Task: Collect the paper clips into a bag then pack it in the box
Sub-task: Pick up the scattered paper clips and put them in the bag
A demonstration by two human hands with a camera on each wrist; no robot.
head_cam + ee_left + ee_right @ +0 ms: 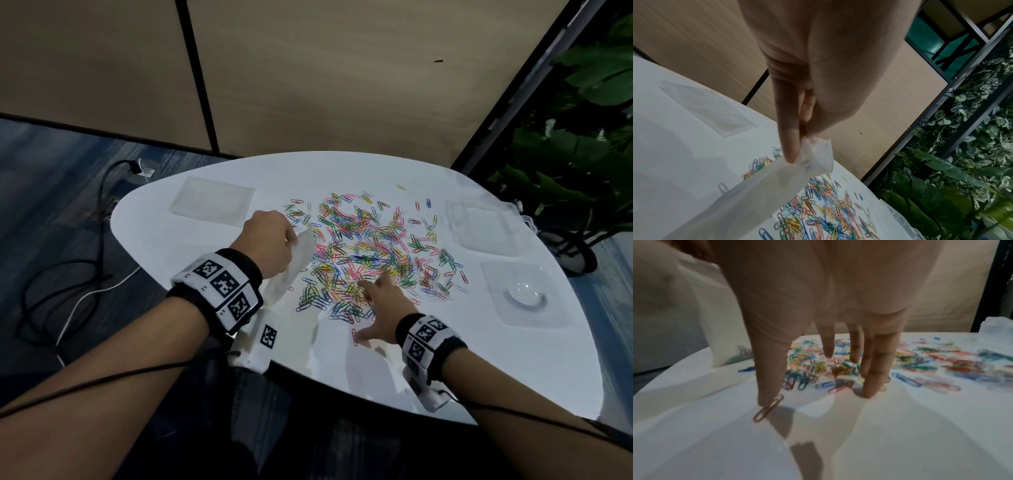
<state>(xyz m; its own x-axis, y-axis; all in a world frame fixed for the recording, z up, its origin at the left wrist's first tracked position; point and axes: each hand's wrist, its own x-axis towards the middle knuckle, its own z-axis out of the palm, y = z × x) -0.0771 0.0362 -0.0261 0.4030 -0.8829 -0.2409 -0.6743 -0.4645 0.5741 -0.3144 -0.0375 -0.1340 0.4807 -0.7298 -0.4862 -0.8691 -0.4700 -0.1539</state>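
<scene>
Several colourful paper clips lie scattered across the middle of the white table. My left hand pinches the top edge of a clear plastic bag at the pile's left side; in the left wrist view the bag hangs from my left hand above the clips. My right hand is spread on the pile's near edge, fingers straight. In the right wrist view the right hand touches the clips, and the thumb rests on one reddish clip.
A second clear bag lies flat at the table's far left. A clear plastic box and a clear lid-like tray sit at the right edge. Green plants stand to the right, and cables lie on the floor at left.
</scene>
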